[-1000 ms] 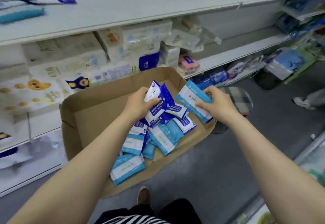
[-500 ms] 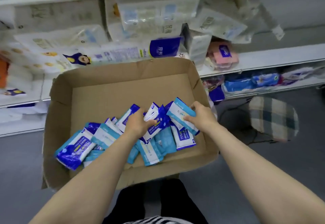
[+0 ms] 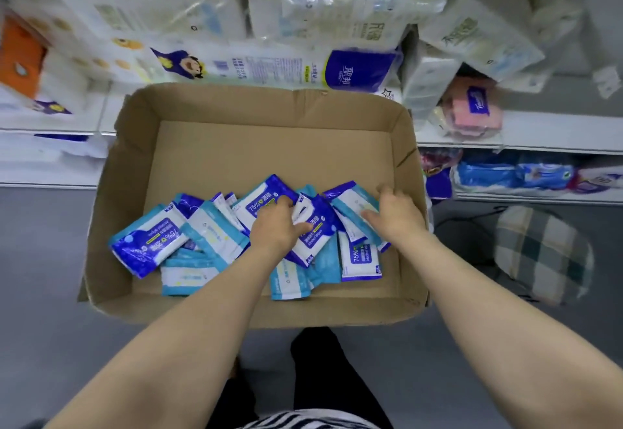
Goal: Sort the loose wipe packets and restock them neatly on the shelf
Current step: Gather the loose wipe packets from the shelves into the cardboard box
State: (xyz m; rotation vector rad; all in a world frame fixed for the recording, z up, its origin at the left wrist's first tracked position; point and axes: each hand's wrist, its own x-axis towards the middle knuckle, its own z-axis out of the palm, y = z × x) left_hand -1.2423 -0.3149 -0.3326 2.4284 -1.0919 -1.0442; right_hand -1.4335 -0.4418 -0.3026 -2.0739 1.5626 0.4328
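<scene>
Both hands [image 3: 279, 226] [image 3: 396, 216] press loosely, fingers spread, on wipe packets [image 3: 215, 236] lying askew in cardboard box [image 3: 263, 118].

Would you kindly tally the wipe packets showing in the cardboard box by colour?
Dark blue packets: at least 5
Light teal packets: at least 5
Total: at least 10; the packets overlap, so others may lie hidden beneath.
</scene>
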